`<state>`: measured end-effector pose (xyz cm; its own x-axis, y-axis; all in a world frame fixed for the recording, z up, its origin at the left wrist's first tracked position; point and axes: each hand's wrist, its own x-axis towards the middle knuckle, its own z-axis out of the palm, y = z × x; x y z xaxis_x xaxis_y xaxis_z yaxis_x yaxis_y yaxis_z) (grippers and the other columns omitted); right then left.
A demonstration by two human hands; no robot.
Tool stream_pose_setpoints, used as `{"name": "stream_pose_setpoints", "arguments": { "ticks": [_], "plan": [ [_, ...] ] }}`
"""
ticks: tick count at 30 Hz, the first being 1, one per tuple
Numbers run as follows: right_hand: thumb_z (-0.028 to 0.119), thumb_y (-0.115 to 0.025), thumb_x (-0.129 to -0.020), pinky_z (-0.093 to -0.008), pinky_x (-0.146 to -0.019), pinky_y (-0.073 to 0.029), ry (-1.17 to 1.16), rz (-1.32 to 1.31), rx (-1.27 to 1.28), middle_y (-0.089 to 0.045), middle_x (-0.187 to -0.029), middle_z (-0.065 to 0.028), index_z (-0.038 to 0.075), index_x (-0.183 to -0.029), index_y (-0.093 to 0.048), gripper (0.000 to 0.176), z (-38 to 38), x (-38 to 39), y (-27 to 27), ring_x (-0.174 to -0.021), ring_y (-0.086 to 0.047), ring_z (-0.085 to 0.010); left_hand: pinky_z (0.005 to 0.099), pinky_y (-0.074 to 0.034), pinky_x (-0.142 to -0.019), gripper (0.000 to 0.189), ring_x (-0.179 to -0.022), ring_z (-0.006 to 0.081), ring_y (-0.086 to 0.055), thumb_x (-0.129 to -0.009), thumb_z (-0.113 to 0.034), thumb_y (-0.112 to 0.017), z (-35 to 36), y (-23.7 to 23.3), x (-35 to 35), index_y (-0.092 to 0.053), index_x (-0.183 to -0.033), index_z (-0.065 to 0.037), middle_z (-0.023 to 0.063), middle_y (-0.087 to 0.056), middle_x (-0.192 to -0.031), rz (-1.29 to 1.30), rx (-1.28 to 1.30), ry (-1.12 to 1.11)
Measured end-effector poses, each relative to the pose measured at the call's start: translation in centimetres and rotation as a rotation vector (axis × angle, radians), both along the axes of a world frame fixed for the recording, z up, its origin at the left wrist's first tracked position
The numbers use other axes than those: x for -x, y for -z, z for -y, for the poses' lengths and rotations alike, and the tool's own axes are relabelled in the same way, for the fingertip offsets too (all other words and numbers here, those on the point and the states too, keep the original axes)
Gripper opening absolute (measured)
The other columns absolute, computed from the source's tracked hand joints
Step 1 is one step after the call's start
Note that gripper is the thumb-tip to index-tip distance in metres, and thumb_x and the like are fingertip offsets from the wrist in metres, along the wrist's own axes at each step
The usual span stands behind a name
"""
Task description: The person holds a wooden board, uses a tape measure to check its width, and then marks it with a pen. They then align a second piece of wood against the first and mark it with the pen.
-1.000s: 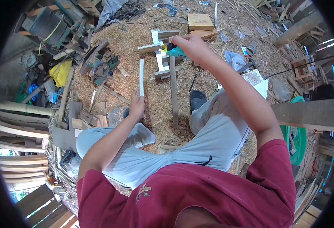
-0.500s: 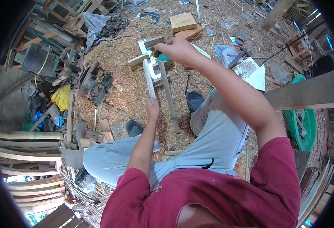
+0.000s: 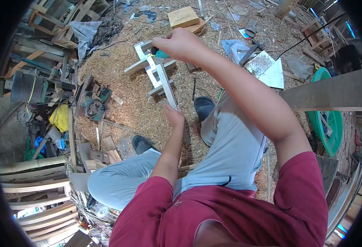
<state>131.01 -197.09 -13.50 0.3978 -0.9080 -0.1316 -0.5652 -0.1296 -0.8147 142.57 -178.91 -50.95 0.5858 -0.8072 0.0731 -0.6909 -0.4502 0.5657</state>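
Observation:
My left hand [image 3: 174,115] is closed round the near end of a pale wooden strip [image 3: 165,86]. The strip slants away over a white and wooden frame piece [image 3: 150,68] on the sawdust. Above the far end of the strip is my right hand [image 3: 168,43], its fingers curled on a green and black tool [image 3: 161,54], mostly hidden by the hand. Another wooden bar [image 3: 135,67] sticks out to the left of the frame. A darker strip lies partly behind my left forearm.
Yellow wood blocks [image 3: 184,17] lie beyond the frame. A green and black power tool [image 3: 94,108] stands on the left. At right are a hammer [image 3: 258,44], a white board [image 3: 272,75], a thick plank [image 3: 333,92] and a green basin [image 3: 333,133]. My feet flank the work.
The pale strip's near end and my left hand have shifted right, across the darker strip. My right hand and the frame appear further left, as does most of the scene.

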Motion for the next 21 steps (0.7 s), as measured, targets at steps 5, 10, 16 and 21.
{"name": "stream_pose_setpoints", "arguments": {
  "ticks": [5,10,16,21],
  "plan": [
    [0.06,-0.058,-0.078,-0.0436,-0.075,-0.057,-0.021,-0.006,0.021,-0.071,-0.076,-0.0218,-0.005,-0.075,-0.074,0.067,0.8,-0.2,0.6,-0.076,-0.072,-0.0352,0.0527,-0.044,-0.094,0.039,-0.107,0.0441,-0.052,-0.089,-0.02,-0.071,0.6,-0.8,0.6,-0.05,-0.113,0.002,0.0242,-0.052,-0.112,0.14,-0.1,-0.113],
    [0.06,-0.06,-0.079,-0.0398,-0.064,-0.051,-0.003,0.02,0.062,-0.065,-0.064,-0.0171,-0.004,-0.072,-0.072,0.065,1.4,-0.9,1.8,-0.063,-0.064,-0.0282,0.0515,-0.046,-0.092,0.042,-0.107,0.0427,-0.054,-0.085,-0.023,-0.075,0.7,-0.8,0.1,-0.052,-0.109,0.002,0.0236,-0.053,-0.11,0.106,-0.086,-0.052],
    [0.06,-0.061,-0.077,-0.0438,-0.074,-0.057,-0.045,-0.006,-0.002,-0.071,-0.078,-0.0222,-0.006,-0.079,-0.074,0.068,2.0,-0.7,1.5,-0.077,-0.072,-0.0341,0.0515,-0.048,-0.089,0.041,-0.102,0.0423,-0.058,-0.083,-0.025,-0.077,0.7,-0.4,-0.1,-0.055,-0.106,0.0,0.0213,-0.057,-0.107,0.125,-0.107,-0.049],
    [0.06,-0.061,-0.079,-0.0417,-0.057,-0.048,0.02,0.057,0.112,-0.059,-0.056,-0.0163,-0.004,-0.065,-0.069,0.066,2.0,-1.3,2.6,-0.052,-0.056,-0.0265,0.0516,-0.049,-0.087,0.04,-0.101,0.0414,-0.06,-0.082,-0.026,-0.078,0.8,-1.2,0.2,-0.057,-0.105,0.0,0.0207,-0.058,-0.108,0.088,-0.157,-0.082]
  ]
}}
